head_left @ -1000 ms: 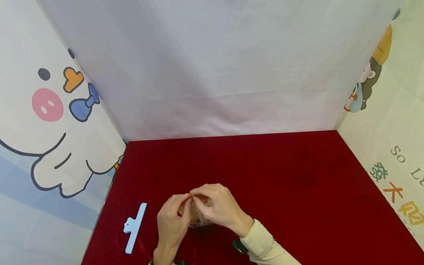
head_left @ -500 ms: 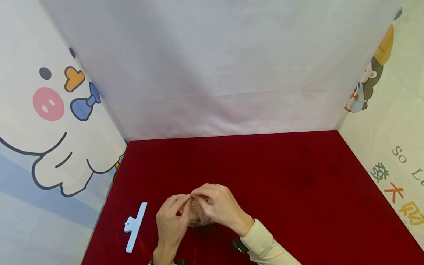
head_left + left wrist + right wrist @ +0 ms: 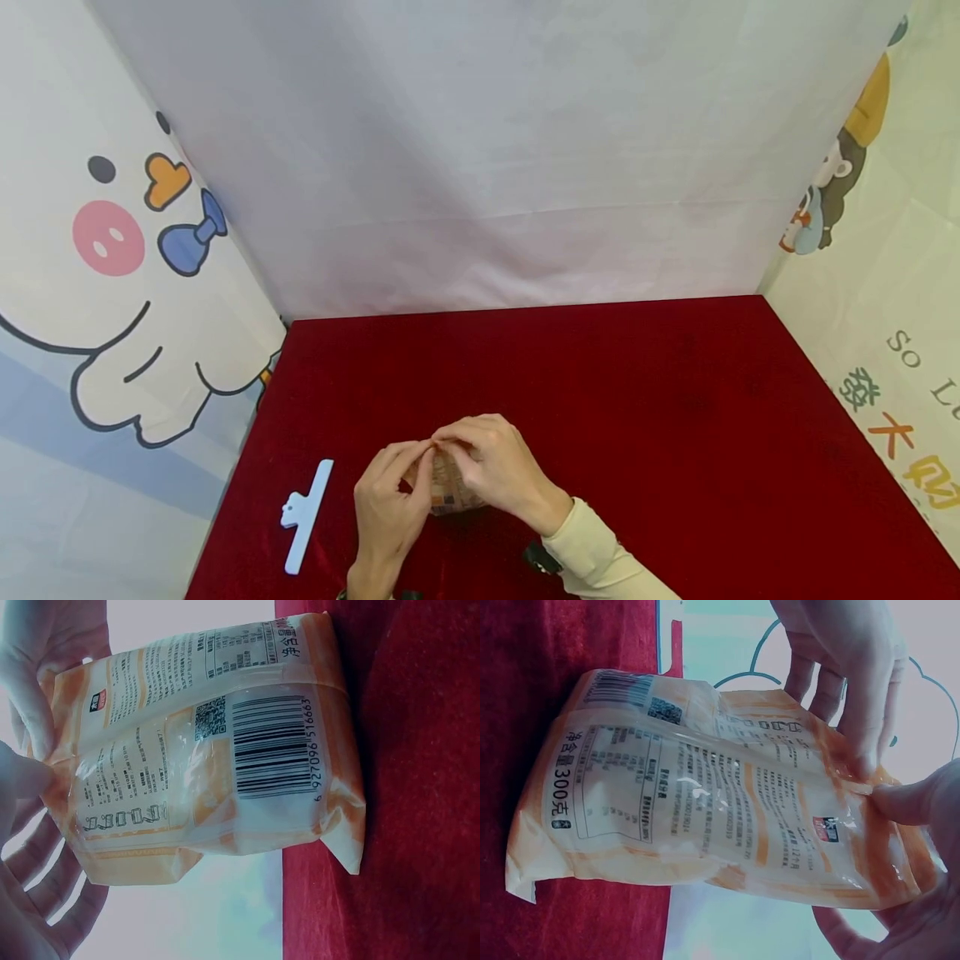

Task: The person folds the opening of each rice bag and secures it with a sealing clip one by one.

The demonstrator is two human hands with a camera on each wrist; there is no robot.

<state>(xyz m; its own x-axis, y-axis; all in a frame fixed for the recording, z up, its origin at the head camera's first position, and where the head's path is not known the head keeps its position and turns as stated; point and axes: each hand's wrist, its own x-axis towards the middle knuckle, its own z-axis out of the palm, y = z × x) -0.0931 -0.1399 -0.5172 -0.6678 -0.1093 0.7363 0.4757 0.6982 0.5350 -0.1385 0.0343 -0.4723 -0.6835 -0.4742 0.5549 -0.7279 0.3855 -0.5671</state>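
A plastic food bag (image 3: 454,489) in orange and white stands upright on the red cloth between both hands. In the left wrist view the bag (image 3: 202,761) shows a barcode and a QR code. The left hand (image 3: 391,500) pinches its top edge between thumb and index finger. Close beside it, fingertips nearly meeting, the right hand (image 3: 504,468) pinches the same edge. In the right wrist view the bag (image 3: 682,806) has a creased seam running toward the thumbs, and "300克" is printed near its base. In the head view the hands cover much of the bag's top.
A pale blue clip (image 3: 306,517) with a long straight bar lies on the red cloth (image 3: 600,392), left of the left hand. A white curtain (image 3: 495,167) rises behind the cloth's far edge. Printed cartoon sheets hang at both sides.
Both hands stay at the bag's top edge with hardly any movement. The right thumb has shifted slightly upward, and less of the orange edge shows between the fingertips. The clip has not moved.
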